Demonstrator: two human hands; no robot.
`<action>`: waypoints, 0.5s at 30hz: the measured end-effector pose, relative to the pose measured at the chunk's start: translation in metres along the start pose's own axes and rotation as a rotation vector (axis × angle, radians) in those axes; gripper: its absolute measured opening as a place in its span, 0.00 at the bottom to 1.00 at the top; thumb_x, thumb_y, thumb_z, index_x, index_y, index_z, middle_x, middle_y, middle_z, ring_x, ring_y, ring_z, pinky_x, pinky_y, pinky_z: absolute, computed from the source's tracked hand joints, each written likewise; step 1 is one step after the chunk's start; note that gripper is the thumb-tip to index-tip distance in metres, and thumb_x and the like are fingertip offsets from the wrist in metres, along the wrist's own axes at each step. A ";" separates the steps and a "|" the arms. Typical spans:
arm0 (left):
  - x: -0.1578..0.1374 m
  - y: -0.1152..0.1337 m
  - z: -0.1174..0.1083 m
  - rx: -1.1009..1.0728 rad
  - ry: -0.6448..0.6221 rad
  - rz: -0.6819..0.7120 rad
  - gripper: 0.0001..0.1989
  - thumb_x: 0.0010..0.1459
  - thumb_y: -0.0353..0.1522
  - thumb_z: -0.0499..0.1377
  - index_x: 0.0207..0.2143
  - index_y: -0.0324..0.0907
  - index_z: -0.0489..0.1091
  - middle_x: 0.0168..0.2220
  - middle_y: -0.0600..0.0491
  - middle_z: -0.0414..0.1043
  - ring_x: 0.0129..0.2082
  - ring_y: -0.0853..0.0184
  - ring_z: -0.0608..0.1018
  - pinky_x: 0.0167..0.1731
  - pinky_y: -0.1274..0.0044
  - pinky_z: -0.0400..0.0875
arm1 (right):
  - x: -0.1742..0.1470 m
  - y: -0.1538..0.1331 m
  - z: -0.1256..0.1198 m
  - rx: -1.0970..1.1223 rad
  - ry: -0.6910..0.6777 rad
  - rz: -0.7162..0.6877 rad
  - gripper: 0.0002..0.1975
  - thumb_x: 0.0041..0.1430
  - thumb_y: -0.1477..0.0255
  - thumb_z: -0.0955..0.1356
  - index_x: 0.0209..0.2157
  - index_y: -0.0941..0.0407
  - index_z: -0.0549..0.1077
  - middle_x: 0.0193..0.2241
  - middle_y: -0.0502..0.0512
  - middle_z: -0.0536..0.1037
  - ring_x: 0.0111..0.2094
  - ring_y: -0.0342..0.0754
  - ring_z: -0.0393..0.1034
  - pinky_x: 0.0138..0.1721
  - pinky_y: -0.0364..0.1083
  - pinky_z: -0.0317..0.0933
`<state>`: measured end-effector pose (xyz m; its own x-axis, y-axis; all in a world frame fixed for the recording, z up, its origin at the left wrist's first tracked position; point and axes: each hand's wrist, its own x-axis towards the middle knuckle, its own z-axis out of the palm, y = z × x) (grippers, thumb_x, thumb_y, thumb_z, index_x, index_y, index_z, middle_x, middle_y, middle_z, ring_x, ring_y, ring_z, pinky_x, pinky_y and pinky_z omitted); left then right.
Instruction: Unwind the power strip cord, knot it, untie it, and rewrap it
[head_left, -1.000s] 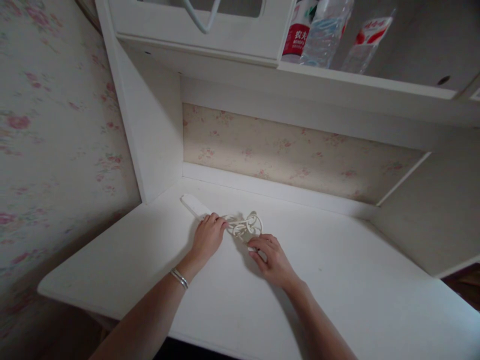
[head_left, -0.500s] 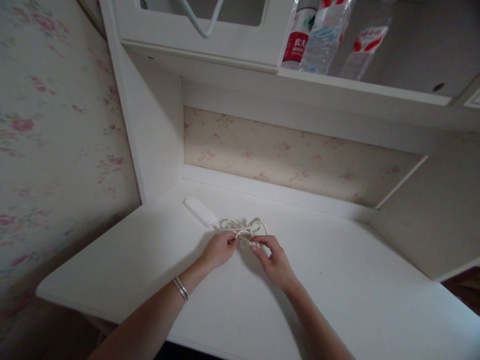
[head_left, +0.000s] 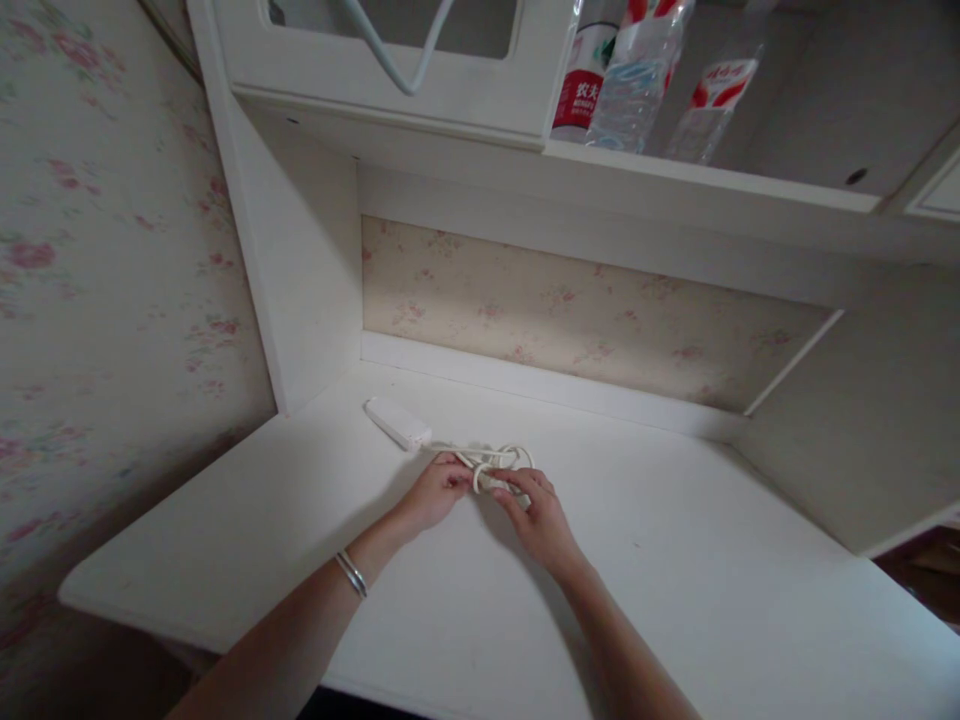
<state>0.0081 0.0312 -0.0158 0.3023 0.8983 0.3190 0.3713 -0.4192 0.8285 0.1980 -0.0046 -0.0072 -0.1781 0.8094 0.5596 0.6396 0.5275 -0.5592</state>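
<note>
A white power strip (head_left: 397, 424) lies on the white desk top, and its off-white cord (head_left: 517, 452) is bunched in loops to the right of it. My left hand (head_left: 437, 489) grips the cord from the left with its fingers curled. From the right, my right hand (head_left: 531, 505) pinches the tangled cord between thumb and fingers. The two hands are a short way apart, with a loop of cord between them. My fingers hide part of the bundle, and the plug end cannot be made out clearly.
The white desk (head_left: 675, 580) has a raised back and side panels. Overhead, a shelf (head_left: 712, 180) holds several plastic bottles (head_left: 630, 90), beside a cabinet door with a pale handle (head_left: 409, 85). A floral-papered wall (head_left: 112, 300) stands close on the left.
The cord loops have shifted and drawn tighter between my hands. My right hand has moved slightly left, and the power strip has turned a little. The whole view has shifted slightly.
</note>
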 end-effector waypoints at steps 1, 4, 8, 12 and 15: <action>0.000 0.000 0.000 -0.006 0.005 -0.007 0.09 0.52 0.25 0.55 0.27 0.41 0.74 0.38 0.51 0.70 0.38 0.68 0.72 0.39 0.76 0.68 | 0.001 0.000 0.000 0.004 -0.001 0.000 0.12 0.57 0.63 0.65 0.42 0.49 0.74 0.38 0.55 0.76 0.42 0.50 0.67 0.46 0.51 0.61; 0.001 -0.001 0.001 -0.058 -0.011 -0.037 0.07 0.51 0.24 0.54 0.26 0.40 0.71 0.34 0.52 0.72 0.33 0.69 0.73 0.35 0.77 0.68 | 0.003 0.000 0.000 0.006 -0.013 -0.035 0.12 0.57 0.64 0.66 0.42 0.47 0.74 0.38 0.53 0.77 0.43 0.50 0.67 0.47 0.51 0.60; 0.000 -0.008 0.005 -0.130 -0.046 -0.023 0.03 0.50 0.25 0.55 0.27 0.39 0.68 0.27 0.55 0.72 0.29 0.70 0.73 0.32 0.78 0.68 | 0.006 0.001 0.000 -0.054 -0.022 -0.142 0.11 0.57 0.65 0.66 0.41 0.47 0.75 0.40 0.53 0.76 0.44 0.50 0.67 0.48 0.52 0.59; -0.002 -0.010 0.006 -0.035 -0.026 0.024 0.02 0.53 0.28 0.56 0.29 0.41 0.68 0.27 0.56 0.72 0.28 0.71 0.73 0.31 0.80 0.67 | 0.004 0.007 0.002 -0.152 0.026 -0.184 0.10 0.57 0.66 0.66 0.41 0.47 0.75 0.41 0.54 0.74 0.44 0.49 0.66 0.45 0.50 0.59; -0.003 -0.007 0.006 0.036 0.026 0.021 0.02 0.53 0.30 0.56 0.30 0.41 0.67 0.27 0.57 0.72 0.28 0.72 0.73 0.30 0.81 0.67 | 0.002 0.007 0.003 -0.265 0.045 -0.222 0.11 0.58 0.68 0.66 0.43 0.46 0.74 0.40 0.55 0.73 0.43 0.49 0.65 0.44 0.50 0.57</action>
<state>0.0096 0.0313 -0.0254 0.2874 0.8920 0.3489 0.3967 -0.4424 0.8043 0.1994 0.0018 -0.0116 -0.3051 0.6671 0.6796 0.7619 0.5992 -0.2460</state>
